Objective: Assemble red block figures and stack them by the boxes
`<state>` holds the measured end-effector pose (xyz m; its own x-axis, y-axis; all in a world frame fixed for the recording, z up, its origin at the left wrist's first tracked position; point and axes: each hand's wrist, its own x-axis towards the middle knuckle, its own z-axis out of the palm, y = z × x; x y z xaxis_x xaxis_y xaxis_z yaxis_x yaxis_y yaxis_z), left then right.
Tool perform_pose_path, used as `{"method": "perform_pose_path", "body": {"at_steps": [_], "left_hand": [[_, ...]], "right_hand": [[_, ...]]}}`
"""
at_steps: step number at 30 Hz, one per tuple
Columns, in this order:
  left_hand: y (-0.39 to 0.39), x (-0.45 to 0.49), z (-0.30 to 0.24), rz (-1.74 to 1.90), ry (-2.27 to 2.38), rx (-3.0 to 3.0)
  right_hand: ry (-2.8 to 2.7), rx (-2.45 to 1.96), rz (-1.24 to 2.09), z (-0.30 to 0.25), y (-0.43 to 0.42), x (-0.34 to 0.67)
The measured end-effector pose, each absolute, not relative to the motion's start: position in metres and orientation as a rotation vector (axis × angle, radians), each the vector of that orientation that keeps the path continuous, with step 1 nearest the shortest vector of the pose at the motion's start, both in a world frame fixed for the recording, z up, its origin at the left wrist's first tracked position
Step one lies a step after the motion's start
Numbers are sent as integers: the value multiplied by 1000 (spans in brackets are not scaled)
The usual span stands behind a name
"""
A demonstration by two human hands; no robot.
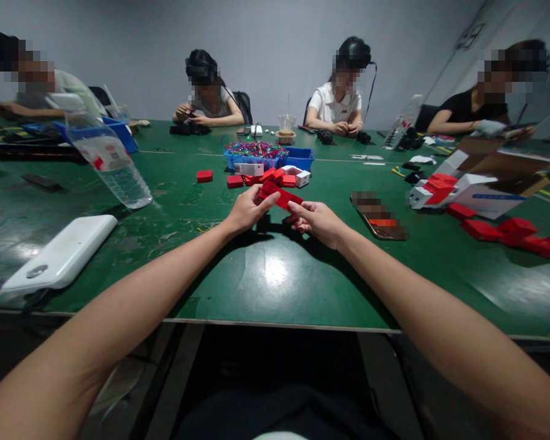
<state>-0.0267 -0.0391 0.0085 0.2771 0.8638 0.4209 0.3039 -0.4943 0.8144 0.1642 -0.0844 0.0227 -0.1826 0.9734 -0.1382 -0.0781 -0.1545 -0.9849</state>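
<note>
Between my two hands is a red rectangular case (282,197), held a little above the green table (211,256). My left hand (251,206) grips its left end, thumb on top. The fingers of my right hand (318,221) pinch its right end, with the thumb along the edge. What the case holds inside is too small to tell. Just beyond it lie several loose red boxes (234,181) and a white box (297,176). Behind these, a blue bin (236,161) is heaped with thin coloured wires (256,150).
A phone (378,217) lies right of my hands. Farther right are an open carton (490,183) and several red boxes (516,231). On the left are a white power bank (64,253) and a tilted water bottle (112,162). Several people sit across the table.
</note>
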Motion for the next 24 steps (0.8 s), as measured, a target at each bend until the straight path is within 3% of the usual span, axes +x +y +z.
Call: {"method": "perform_pose_path", "body": {"at_steps": [6, 11, 16, 24], "left_hand": [[-43, -24, 9, 1316, 1123, 2046], [-47, -26, 9, 1414, 1100, 2459], [-49, -27, 6, 1221, 852, 2918], [-51, -25, 5, 1260, 734, 2931]], "right_hand": [[-1149, -1118, 1566, 25, -84, 164], [-1145, -1087, 1607, 25, -84, 164], [-1112, -1077, 1572, 23, -83, 163], [-1129, -1091, 1570, 22, -82, 164]]}}
